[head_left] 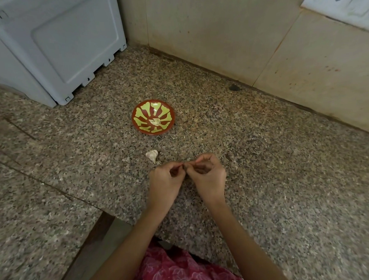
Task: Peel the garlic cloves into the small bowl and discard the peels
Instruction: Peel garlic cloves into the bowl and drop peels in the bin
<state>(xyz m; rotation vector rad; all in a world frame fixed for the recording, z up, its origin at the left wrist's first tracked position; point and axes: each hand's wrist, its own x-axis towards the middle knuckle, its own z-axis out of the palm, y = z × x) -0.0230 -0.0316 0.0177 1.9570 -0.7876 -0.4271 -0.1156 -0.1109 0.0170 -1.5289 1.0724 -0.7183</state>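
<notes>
A small red bowl (153, 116) with a yellow-green petal pattern stands on the speckled granite counter and holds pale garlic pieces (155, 121) near its middle. A piece of garlic bulb (152, 155) lies on the counter just in front of the bowl. My left hand (165, 179) and my right hand (207, 174) meet just right of the bulb, fingertips pinching one small thing between them. That thing is almost wholly hidden by the fingers, so I cannot tell whether it is a clove or a peel.
A white appliance (57, 46) stands at the back left. A tiled wall (228, 37) closes off the back, with a socket plate (342, 2) at the top right. A small dark speck (234, 87) lies by the wall. The counter edge (111, 215) steps in near my body.
</notes>
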